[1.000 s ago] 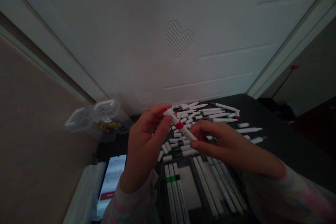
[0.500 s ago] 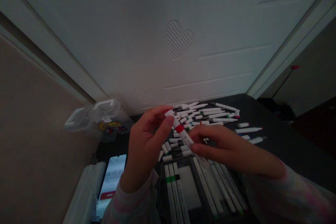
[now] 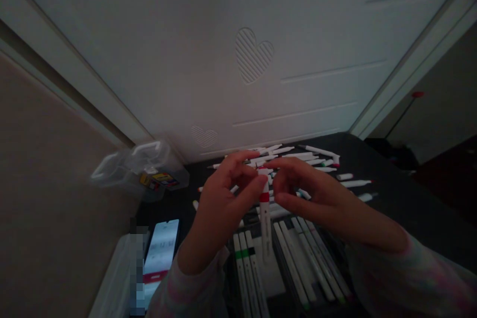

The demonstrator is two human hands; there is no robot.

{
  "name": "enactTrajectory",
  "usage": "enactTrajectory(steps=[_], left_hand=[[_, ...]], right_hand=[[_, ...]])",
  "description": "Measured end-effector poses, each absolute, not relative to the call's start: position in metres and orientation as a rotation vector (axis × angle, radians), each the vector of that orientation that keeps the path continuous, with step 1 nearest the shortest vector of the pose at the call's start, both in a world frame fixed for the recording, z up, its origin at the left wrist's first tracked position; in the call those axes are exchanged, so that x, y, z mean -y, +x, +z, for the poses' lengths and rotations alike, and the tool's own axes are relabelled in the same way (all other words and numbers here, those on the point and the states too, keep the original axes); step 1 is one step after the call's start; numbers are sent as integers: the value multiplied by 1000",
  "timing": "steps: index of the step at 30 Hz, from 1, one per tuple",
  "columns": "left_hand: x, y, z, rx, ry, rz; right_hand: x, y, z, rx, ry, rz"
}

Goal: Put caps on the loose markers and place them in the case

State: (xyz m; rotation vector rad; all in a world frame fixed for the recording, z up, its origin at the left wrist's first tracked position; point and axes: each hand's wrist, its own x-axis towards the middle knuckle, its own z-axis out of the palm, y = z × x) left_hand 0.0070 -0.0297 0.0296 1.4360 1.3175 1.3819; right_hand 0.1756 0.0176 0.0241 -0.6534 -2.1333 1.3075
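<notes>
My left hand (image 3: 231, 198) is closed on a white marker (image 3: 265, 228) with a red band, pinching it near its capped upper end. The marker hangs nearly upright over a dark open case (image 3: 278, 238). Just right of it, my right hand (image 3: 309, 186) has its fingers apart and bent, the index fingertip close to the marker's top; whether they touch I cannot tell. In the case's left part lie several white markers (image 3: 248, 263), two with green bands and one with a black band. More white markers (image 3: 309, 263) fill its right part.
Behind my hands, loose uncapped markers (image 3: 316, 151) and caps (image 3: 345, 177) are spread over the black tabletop (image 3: 391, 203). At left are clear plastic boxes (image 3: 149, 164) and a lit phone (image 3: 162, 248). A white panel with hearts (image 3: 254, 54) rises behind the table.
The red-banded marker has swung from slanted to nearly upright, its lower end now over the case. My right hand has let go of that lower end and moved up beside the cap.
</notes>
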Motion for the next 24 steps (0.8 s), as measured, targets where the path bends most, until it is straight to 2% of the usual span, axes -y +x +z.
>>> enactTrajectory(steps=[4,16,24], left_hand=[[29,10,30,-1294,1449,1311],[28,11,31,-1155,1341,1225],[29,9,31,-1221,1407,1137]], right_hand=[[-18,177,25,2174,-663,1234],[-19,179,30,2074,-743,1315],[-21,182,29,1860,-746,1346]])
